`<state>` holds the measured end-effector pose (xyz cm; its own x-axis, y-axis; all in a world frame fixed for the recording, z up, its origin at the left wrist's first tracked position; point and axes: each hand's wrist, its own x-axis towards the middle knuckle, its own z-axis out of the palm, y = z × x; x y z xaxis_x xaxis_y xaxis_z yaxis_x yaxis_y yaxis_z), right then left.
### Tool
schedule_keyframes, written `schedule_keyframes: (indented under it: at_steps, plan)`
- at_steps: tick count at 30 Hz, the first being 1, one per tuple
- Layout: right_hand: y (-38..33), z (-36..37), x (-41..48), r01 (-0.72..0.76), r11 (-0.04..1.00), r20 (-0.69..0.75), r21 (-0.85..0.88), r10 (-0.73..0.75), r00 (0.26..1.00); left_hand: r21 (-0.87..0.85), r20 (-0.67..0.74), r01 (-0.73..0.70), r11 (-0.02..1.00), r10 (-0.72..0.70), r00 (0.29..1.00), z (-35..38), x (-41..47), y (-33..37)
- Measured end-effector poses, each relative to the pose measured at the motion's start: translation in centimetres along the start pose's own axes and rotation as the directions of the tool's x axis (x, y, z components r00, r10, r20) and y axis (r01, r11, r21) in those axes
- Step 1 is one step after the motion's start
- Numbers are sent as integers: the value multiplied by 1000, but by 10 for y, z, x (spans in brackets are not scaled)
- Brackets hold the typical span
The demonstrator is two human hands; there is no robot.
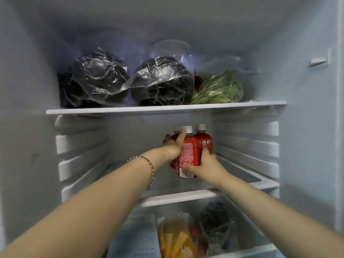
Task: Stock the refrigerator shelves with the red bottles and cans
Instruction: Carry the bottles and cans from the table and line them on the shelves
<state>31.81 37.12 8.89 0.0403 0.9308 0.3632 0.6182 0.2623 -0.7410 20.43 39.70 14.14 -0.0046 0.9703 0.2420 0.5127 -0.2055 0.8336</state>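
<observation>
Both bare forearms reach forward, hands closing on one bundle.
The left hand [172, 147] curls round the left side of the red plastic bottles with white caps [189, 151], thumb pointing up; the right hand [203, 164] grips their lower right, fingers across the front.

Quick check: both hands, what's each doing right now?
Left hand: gripping the red bottles from their left side.
Right hand: gripping the same bottles low on the right.
</observation>
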Motion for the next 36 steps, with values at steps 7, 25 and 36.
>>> schedule_keyframes:
  at_steps: [7,25,36]
  plan:
    - [2,10,41,-188,963,-48,-195,182,982,127,21,-134,983,132,991,12,11,-7]
    - [-41,-2,-34,-29,950,-85,-309,3,996,633,-87,-64,772,153,984,-47,-74,-24]
    - [-89,27,-184,648,760,566,-51,-513,646,622,-269,453,639,-369,890,-96,-311,-46]
